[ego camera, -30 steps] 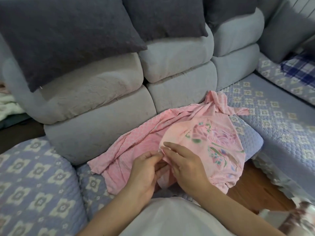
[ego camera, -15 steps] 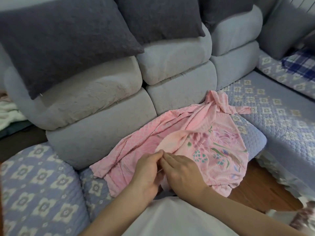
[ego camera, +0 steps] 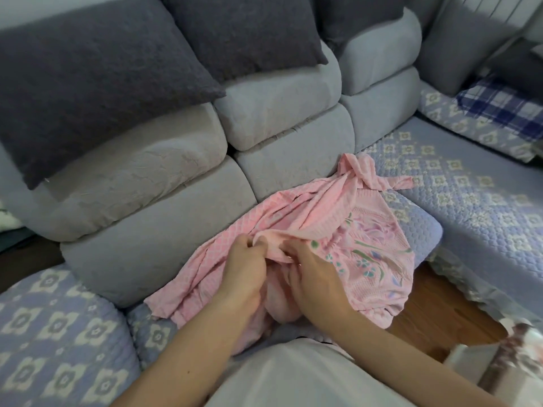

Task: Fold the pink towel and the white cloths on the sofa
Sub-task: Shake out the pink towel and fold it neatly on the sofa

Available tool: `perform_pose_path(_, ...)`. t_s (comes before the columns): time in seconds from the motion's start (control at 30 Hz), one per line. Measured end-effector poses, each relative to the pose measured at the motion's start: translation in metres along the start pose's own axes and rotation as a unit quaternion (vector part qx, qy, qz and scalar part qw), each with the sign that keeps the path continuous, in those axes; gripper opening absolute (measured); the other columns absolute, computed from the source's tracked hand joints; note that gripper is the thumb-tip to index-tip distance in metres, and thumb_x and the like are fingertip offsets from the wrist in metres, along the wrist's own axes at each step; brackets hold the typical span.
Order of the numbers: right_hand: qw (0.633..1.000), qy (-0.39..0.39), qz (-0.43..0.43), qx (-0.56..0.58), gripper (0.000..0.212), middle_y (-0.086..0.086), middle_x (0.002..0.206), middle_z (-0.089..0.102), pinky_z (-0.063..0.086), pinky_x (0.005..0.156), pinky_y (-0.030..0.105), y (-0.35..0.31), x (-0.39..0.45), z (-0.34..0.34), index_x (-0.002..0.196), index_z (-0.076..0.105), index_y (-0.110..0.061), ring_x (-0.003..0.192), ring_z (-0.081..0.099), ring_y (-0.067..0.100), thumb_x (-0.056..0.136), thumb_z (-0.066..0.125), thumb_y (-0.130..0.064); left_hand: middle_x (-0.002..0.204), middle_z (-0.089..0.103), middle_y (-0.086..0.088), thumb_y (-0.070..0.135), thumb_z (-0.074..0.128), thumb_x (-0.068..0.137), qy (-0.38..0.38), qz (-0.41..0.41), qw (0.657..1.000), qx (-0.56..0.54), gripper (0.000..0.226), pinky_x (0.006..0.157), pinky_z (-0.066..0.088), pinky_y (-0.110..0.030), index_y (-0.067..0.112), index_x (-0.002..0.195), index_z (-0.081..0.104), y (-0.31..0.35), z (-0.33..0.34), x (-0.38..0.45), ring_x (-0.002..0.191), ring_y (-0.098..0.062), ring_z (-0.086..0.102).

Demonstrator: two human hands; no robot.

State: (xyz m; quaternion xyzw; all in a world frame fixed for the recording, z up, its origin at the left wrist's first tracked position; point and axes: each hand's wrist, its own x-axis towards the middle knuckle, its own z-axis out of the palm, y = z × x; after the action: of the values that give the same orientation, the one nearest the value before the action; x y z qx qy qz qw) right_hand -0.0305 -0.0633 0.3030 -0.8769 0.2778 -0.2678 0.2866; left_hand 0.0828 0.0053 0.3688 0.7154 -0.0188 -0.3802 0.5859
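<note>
In the head view, the pink towel [ego camera: 308,230] lies rumpled on the sofa seat [ego camera: 458,195], spread across the quilted, flower-patterned cover just in front of the grey backrest cushions [ego camera: 282,113]. Its waffle-textured side shows on the left half, while the right half shows a printed floral pattern in green, blue and purple; a twisted corner reaches up toward the backrest, and the near edge hangs over the front of the seat. The left hand [ego camera: 245,267] is curled at the middle of the towel, its fingers and thumb pinching a raised fold of the pink fabric. The right hand [ego camera: 313,273] sits just beside it, almost touching, with its fingers bent and gripping the same bunched ridge of cloth from the other side, the back of the hand resting over the floral part. Both forearms come in from the bottom of the view, over a white garment [ego camera: 293,377] on the person's body. Two dark grey pillows [ego camera: 97,83] lean along the top of the backrest. A blue plaid cloth [ego camera: 496,107] lies on the far right section of the sofa, well apart from the towel. A strip of wooden floor [ego camera: 435,312] shows below the seat's front edge at right.
</note>
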Motion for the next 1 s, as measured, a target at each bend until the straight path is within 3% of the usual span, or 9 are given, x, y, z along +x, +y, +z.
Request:
perform_pose_path(0.07,0.999,0.004,0.034,-0.043,0.029,0.003,0.096,0.075,0.053,0.071,0.036,0.017,0.006,-0.008,0.115,0.067,-0.019,0.085,0.069,0.027,0.088,0.057,-0.018,0.089,0.069,-0.017,0.024,0.052,0.102,-0.02,0.076,0.995,0.065,0.016,0.072,0.059,-0.041,0.015,0.089,0.052,0.01,-0.005,0.002,0.075,-0.03,0.071)
perform_pose_path(0.2,0.995,0.037,0.025,-0.087,0.031,0.004,0.093,0.071,0.052,0.067,0.038,0.037,0.02,-0.031,0.107,0.069,-0.016,0.08,0.066,0.029,0.079,0.054,-0.013,0.096,0.067,-0.018,0.023,0.042,0.107,-0.054,0.19,0.965,0.173,0.014,0.066,0.062,-0.043,0.017,0.094,0.042,0.044,-0.007,-0.009,0.069,-0.025,0.075)
perform_pose_path(0.33,0.994,0.066,-0.024,-0.085,0.038,0.009,0.095,0.071,0.055,0.065,0.044,0.044,0.031,-0.055,0.122,0.058,-0.017,0.082,0.067,0.035,0.086,0.047,-0.015,0.074,0.068,-0.004,0.02,0.048,0.103,-0.028,0.291,0.927,0.236,0.014,0.068,0.059,-0.04,0.033,0.102,0.042,0.07,-0.006,-0.016,0.062,-0.019,0.07)
perform_pose_path(0.4,0.99,0.076,-0.07,-0.096,0.031,0.01,0.098,0.073,0.056,0.06,0.045,0.049,0.037,-0.071,0.122,0.049,-0.02,0.079,0.069,0.036,0.091,0.046,-0.018,0.062,0.069,0.0,0.012,0.046,0.103,-0.072,0.278,0.934,0.212,0.029,0.065,0.061,-0.033,0.038,0.117,0.046,0.085,-0.005,-0.02,0.056,-0.016,0.07)
perform_pose_path(0.47,0.971,0.101,-0.163,-0.144,0.016,0.013,0.113,0.072,0.058,0.054,0.043,0.052,0.038,-0.087,0.111,0.053,-0.01,0.079,0.071,0.034,0.099,0.043,-0.015,0.067,0.073,-0.011,0.005,0.04,0.105,-0.13,0.227,0.951,0.167,0.032,0.063,0.063,-0.039,0.026,0.125,0.054,0.101,-0.003,-0.027,0.062,-0.027,0.074)
perform_pose_path(0.6,0.928,0.082,-0.273,-0.238,0.049,0.015,0.11,0.069,0.053,0.047,0.039,0.063,0.038,-0.106,0.082,0.064,0.001,0.069,0.064,0.029,0.109,0.027,-0.016,0.077,0.073,-0.026,0.003,0.037,0.106,-0.196,0.164,0.96,0.119,0.028,0.06,0.061,-0.038,0.01,0.111,0.063,0.126,-0.004,-0.038,0.07,-0.035,0.075)
perform_pose_path(0.7,0.954,0.062,-0.192,-0.221,0.038,0.007,0.097,0.068,0.053,0.051,0.039,0.083,0.032,-0.1,0.09,0.069,-0.003,0.068,0.062,0.026,0.101,0.035,-0.014,0.085,0.074,-0.028,0.002,0.037,0.105,-0.217,0.16,0.958,0.095,0.026,0.065,0.064,-0.04,0.005,0.109,0.063,0.136,-0.005,-0.038,0.078,-0.037,0.076)
perform_pose_path(0.9,0.995,0.029,-0.002,-0.097,0.034,-0.014,0.105,0.062,0.046,0.082,0.023,0.066,0.001,-0.064,0.103,0.07,-0.021,0.091,0.056,0.006,0.093,0.055,-0.05,0.088,0.074,-0.029,0.01,0.038,0.109,-0.248,0.15,0.956,0.041,0.023,0.066,0.064,-0.036,0.003,0.117,0.058,0.144,-0.005,-0.046,0.082,-0.038,0.075)
perform_pose_path(1.0,0.992,0.068,0.055,-0.093,0.023,-0.011,0.109,0.062,0.046,0.087,0.027,0.066,0.002,-0.054,0.106,0.071,-0.019,0.096,0.054,0.01,0.098,0.055,-0.034,0.088,0.073,-0.029,0.011,0.038,0.109,-0.253,0.162,0.953,0.028,0.023,0.065,0.063,-0.035,0.003,0.114,0.058,0.151,-0.004,-0.051,0.082,-0.037,0.075)
